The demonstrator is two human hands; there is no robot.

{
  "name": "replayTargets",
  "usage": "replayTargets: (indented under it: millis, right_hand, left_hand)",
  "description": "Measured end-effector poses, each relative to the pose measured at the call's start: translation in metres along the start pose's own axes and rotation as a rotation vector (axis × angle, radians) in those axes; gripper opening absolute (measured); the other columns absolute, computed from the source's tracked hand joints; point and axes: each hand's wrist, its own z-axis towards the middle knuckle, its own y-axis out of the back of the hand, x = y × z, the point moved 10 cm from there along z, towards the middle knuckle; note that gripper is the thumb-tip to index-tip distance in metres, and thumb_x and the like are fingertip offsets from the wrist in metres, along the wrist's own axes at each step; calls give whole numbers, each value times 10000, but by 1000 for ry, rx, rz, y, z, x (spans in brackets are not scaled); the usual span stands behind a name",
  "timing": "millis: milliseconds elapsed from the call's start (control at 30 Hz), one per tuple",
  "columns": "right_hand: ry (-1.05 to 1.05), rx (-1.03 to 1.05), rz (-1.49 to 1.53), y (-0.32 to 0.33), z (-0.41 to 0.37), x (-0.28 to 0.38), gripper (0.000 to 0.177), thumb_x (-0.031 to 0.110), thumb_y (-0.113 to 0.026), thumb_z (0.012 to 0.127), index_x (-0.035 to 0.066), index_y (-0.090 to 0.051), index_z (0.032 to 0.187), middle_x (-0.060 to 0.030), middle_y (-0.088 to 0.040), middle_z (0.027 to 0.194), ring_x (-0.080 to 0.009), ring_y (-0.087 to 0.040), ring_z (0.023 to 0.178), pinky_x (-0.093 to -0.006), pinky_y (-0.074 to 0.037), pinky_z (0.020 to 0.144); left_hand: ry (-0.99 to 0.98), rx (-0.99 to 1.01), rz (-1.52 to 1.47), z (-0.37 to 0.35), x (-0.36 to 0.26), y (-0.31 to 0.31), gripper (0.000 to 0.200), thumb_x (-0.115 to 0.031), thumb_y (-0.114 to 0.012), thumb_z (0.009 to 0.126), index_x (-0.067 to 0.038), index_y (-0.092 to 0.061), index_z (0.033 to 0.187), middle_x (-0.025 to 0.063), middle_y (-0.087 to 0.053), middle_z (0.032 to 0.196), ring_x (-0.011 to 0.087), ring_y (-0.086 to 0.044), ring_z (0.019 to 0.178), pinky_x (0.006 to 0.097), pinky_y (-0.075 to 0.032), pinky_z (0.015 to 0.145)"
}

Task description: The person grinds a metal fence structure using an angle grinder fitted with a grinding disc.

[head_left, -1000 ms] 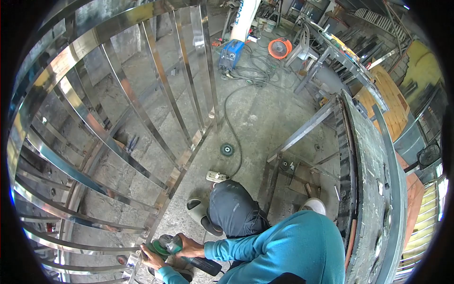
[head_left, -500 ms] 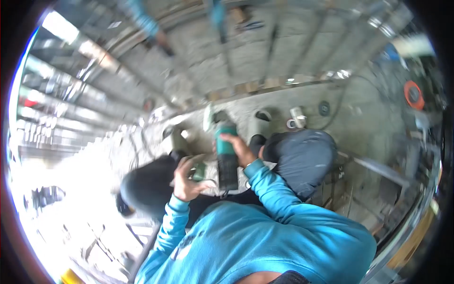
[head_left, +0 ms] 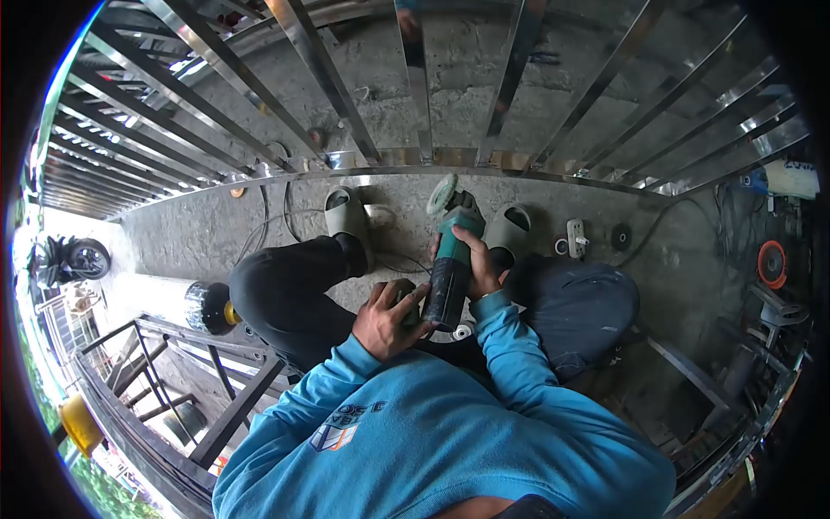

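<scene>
An angle grinder [head_left: 449, 281] with a green head housing and a black body is held upright between my knees. Its pale round disc [head_left: 443, 194] points away from me, tilted at the far end. My right hand [head_left: 477, 264] is wrapped around the grinder from the right, thumb over the green part. My left hand [head_left: 386, 317] lies against the lower left side of the black body, fingers curled. A small greenish thing shows between its finger and thumb, mostly hidden.
A row of shiny metal bars [head_left: 322, 82] rises from a rail ahead of my feet. A white-and-black cylinder [head_left: 207, 307] lies left of my knee. A power strip [head_left: 577, 238] and a black disc [head_left: 621, 236] are on the floor; an orange ring [head_left: 771, 264] sits farther right.
My left hand has moved right, up against the grinder, and its fingers have curled in. The grinder's disc end has swung right and come into clear view.
</scene>
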Motion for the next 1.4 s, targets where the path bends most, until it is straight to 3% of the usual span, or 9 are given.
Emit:
replayTargets:
  millis: [433, 567, 767, 833, 967, 1033, 1133, 1300, 1400]
  right_hand:
    - [292, -418, -146, 42, -9, 23, 326, 76, -765, 760, -14, -582, 1014, -131, -618, 750, -281, -651, 598, -409, -583, 584]
    - [432, -548, -429, 62, -3, 36, 693, 100, -824, 700, -1, -406, 1244, -169, -563, 1050, -280, -645, 855, -404, -583, 648]
    - [452, -409, -455, 25, -9, 39, 750, 59, -820, 694, 31, -339, 1269, -177, -539, 1073, -279, -652, 788, -410, -584, 617]
    - [463, -433, -367, 10, -21, 40, 464, 19, -769, 733, 5, -498, 1109, -122, -617, 813, -267, -654, 606, -398, -569, 536]
    - [419, -385, -428, 10, -16, 42, 389, 26, -751, 755, -5, -533, 1075, -122, -615, 801, -272, -653, 600, -404, -572, 536]
    - [338, -288, -360, 13, -5, 36, 722, 11, -792, 713, 34, -320, 1259, -180, -591, 919, -308, -659, 628, -430, -580, 508]
    - [407, -284, -263, 14, -4, 41, 715, 5, -787, 716, 40, -323, 1258, -179, -589, 930, -310, -658, 627, -430, -582, 516]
    - [453, -342, -321, 13, -18, 50, 753, -10, -782, 713, 65, -307, 1293, -181, -584, 973, -309, -656, 643, -432, -583, 543]
    - [559, -359, -517, -8, -36, 60, 798, 13, -806, 700, 52, -309, 1323, -155, -563, 1070, -276, -651, 795, -399, -566, 690]
  left_hand:
    - [92, 117, 68, 10, 33, -17, 445, -409, -826, 717, -136, -730, 1056, 102, -616, 1022, 333, -601, 895, 430, -536, 765]
    - [15, 115, 111, 2, 33, -28, 412, -363, -827, 718, -122, -728, 1037, 107, -619, 1001, 335, -604, 891, 445, -528, 774]
    - [-91, 101, 106, -4, 21, -25, 452, -351, -848, 692, -94, -711, 1038, 110, -598, 1016, 321, -607, 889, 428, -531, 763]
    - [-115, 58, 130, -3, 19, -20, 486, -357, -860, 674, -99, -701, 1054, 107, -595, 1015, 315, -606, 885, 428, -541, 739]
    - [-201, -2, 207, -4, 8, -14, 503, -349, -859, 678, -78, -691, 1066, 122, -595, 1017, 314, -615, 880, 417, -555, 685]
    - [-229, -22, 223, 0, 3, -10, 504, -345, -860, 676, -69, -690, 1062, 129, -597, 1023, 314, -619, 879, 415, -557, 667]
    - [-274, -38, 246, -1, 1, -7, 509, -352, -863, 682, -48, -686, 1051, 147, -602, 1027, 323, -625, 870, 438, -555, 681]
    - [152, 162, -135, 11, 67, 0, 560, -390, -829, 760, -1, -662, 1126, 171, -633, 931, 328, -640, 864, 403, -542, 764]
    - [469, -290, -767, 8, 129, -3, 530, -450, -697, 901, 32, -645, 1114, 80, -659, 972, 162, -591, 881, 331, -500, 765]
